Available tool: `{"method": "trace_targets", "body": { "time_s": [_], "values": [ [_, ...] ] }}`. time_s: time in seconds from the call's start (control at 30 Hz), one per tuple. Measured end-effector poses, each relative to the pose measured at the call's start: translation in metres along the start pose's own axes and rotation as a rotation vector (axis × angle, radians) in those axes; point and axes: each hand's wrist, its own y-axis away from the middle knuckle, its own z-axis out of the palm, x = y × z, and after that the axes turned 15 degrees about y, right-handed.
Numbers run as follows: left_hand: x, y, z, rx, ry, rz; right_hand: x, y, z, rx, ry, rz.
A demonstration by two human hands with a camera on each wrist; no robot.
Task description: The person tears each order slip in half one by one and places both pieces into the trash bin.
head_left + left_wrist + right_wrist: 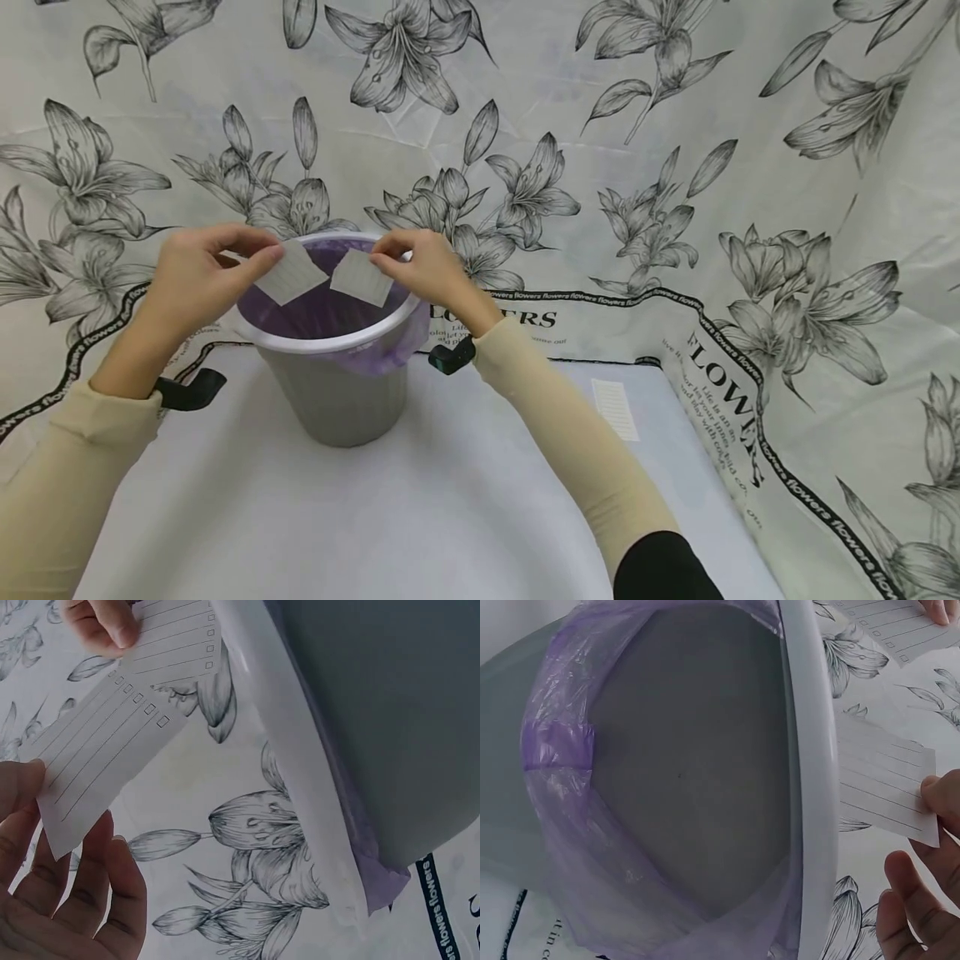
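Note:
Above the mouth of a grey trash can (337, 396) with a white rim, my left hand (202, 279) pinches a piece of lined paper (294, 273) by its edge, between thumb and fingers. My right hand (423, 262) pinches a second piece of lined paper (362, 277) the same way. In the left wrist view, printed lines and small checkboxes show on the left piece (112, 757), whose edge overlaps the right piece (176, 645). A purple bag (559, 750) lines the can and folds over its rim.
Another lined paper sheet (615, 410) lies flat on the white table (450, 500), to the right of the right forearm. A floral cloth (525, 108) hangs behind and along the right side. Black camera mounts (193, 390) stick out from both wrists.

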Motion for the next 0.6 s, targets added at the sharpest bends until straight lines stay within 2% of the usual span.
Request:
{"method": "trace_targets", "body": {
  "time_s": [0.23, 0.43, 0.6],
  "values": [
    [-0.007, 0.001, -0.001, -0.016, -0.028, -0.033, -0.004, -0.009, 0.003, -0.069, -0.015, 0.011],
    [-0.014, 0.0, -0.001, -0.048, -0.077, -0.039, -0.009, -0.019, -0.005, -0.115, 0.064, -0.014],
    [-0.02, -0.003, -0.008, -0.087, -0.105, -0.075, -0.014, -0.028, -0.016, -0.164, 0.101, -0.021]
  ]
}}
